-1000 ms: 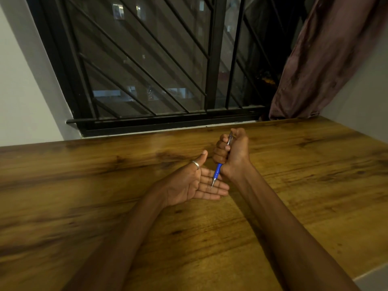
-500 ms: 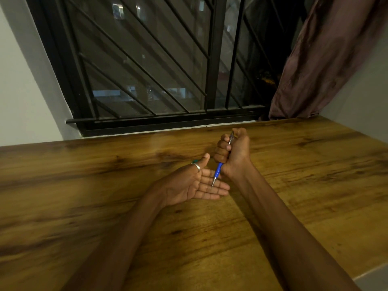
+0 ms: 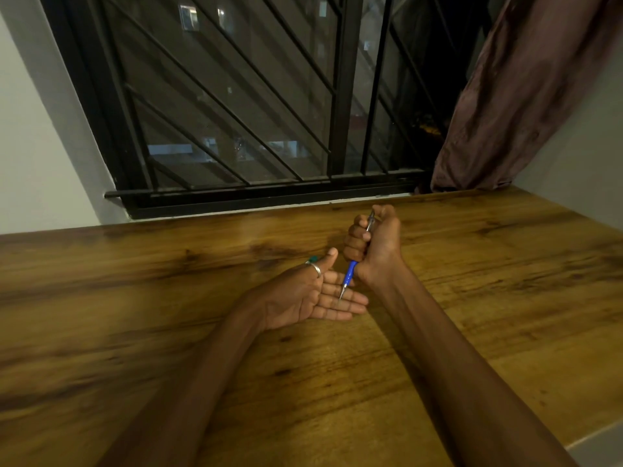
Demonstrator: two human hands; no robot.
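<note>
The step looks like pushing the lead back in, or testing the point, against the open palm. To do it well, the right hand (image 3: 375, 246) should hold the mechanical pencil (image 3: 351, 273) in line with its own axis, so the thin tip bears straight down and does not bend or skid. Pressure should be light: the point is sharp and rests on skin. The thumb sits at the top end, probably on the push button, though I cannot tell if it is pressed.

The right grip is a full fist, fingers curled round the barrel. The left hand (image 3: 305, 299) lies palm up with straight fingers close together, a ring (image 3: 316, 269) on the thumb; it should stay flat and firm as an anvil.

The pencil stands nearly upright, leaning slightly, over the middle of the table (image 3: 135, 332) toward its far edge, tip touching the left fingers (image 3: 350, 301). It has a blue lower section, a fine metal point and a clear upper barrel with a metal clip.
</note>
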